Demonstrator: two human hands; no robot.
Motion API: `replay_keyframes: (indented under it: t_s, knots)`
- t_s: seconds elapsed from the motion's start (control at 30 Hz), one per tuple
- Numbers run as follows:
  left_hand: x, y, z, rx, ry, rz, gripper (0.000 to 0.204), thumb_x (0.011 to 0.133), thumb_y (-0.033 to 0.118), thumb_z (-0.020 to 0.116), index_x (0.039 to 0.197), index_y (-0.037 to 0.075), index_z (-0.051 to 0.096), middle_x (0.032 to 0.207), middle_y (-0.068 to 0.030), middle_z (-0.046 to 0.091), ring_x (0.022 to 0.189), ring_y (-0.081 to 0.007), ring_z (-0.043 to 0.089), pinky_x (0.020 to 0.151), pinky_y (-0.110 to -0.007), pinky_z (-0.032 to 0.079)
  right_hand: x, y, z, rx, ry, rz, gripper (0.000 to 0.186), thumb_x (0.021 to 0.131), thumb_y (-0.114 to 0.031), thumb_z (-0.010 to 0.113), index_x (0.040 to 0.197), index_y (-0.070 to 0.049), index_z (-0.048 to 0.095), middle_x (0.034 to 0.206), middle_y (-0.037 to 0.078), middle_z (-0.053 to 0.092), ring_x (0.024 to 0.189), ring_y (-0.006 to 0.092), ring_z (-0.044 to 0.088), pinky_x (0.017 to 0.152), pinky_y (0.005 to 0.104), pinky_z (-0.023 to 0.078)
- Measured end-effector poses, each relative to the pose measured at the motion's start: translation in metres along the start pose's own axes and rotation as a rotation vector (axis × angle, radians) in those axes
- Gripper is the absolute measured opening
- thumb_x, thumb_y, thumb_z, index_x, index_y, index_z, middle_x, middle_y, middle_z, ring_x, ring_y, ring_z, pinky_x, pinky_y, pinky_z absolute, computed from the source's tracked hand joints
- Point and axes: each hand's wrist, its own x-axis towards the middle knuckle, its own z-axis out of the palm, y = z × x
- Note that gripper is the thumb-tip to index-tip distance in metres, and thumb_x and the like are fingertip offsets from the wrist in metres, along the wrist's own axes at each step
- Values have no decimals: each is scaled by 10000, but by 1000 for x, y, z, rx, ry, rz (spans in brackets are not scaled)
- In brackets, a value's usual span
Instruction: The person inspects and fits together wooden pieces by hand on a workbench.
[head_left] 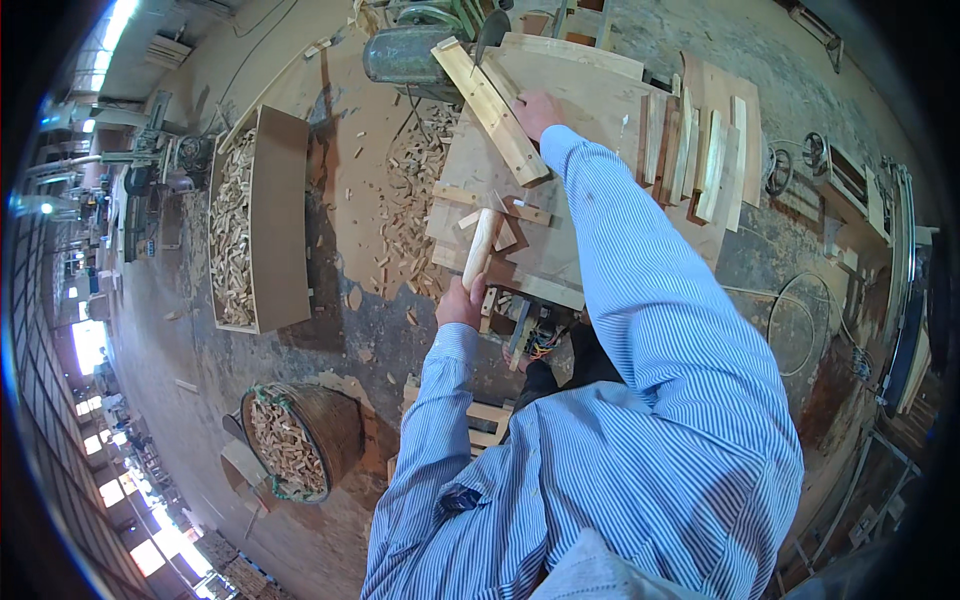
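Note:
My left hand (462, 302) is closed around the near end of a pale wooden piece (482, 245) with a rounded end. The piece points away from me over the near left edge of a wooden worktable (585, 105). My right hand (540, 112) reaches far across the tabletop, its fingers closed at the near end of a wooden strip (498, 78). Beside that strip lies a long, thick wooden bar (492, 115), set at a slant. A round saw blade (490, 35) stands at the far end of the strip. The right fingertips are partly hidden.
Several wooden strips (690, 150) lie on the table's right side. Small crossed wooden pieces (505, 232) lie near its left edge. Offcuts (425, 150) litter the floor; more fill a long box (280, 220) and a basket (345, 430). A motor (405, 55) stands beyond.

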Motion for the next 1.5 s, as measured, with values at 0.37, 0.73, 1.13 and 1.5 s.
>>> replay_keyframes:
  t_s: [0.37,0.73,1.13,1.5]
  knots:
    - [-35,-58,15,-6,-10,39,598,975,621,461,1021,33,561,885,-283,692,842,-489,669,758,-580,524,-88,-2,15,18,151,-160,305,911,-320,631,1088,-101,747,1143,208,681,1070,394,628,951,491,485]
    - [-63,-69,1,-3,-108,-51,610,976,613,485,1092,24,593,883,-270,698,859,-462,678,747,-546,523,-44,-26,49,13,51,-124,282,924,-321,615,1038,-108,760,991,176,727,926,381,681,853,460,522]
    - [-41,-46,0,4,-107,-61,614,976,607,490,1129,21,594,886,-271,701,870,-461,683,752,-547,530,2,-28,46,60,46,-76,260,949,-308,589,1065,-168,775,1061,146,728,977,376,676,904,471,521]
    - [-2,-5,-2,-21,-22,-3,606,979,623,473,1030,29,582,827,-252,692,811,-460,677,716,-557,522,54,-17,24,-19,89,-49,261,918,-319,624,1071,-169,773,1051,151,731,964,368,687,893,453,526]
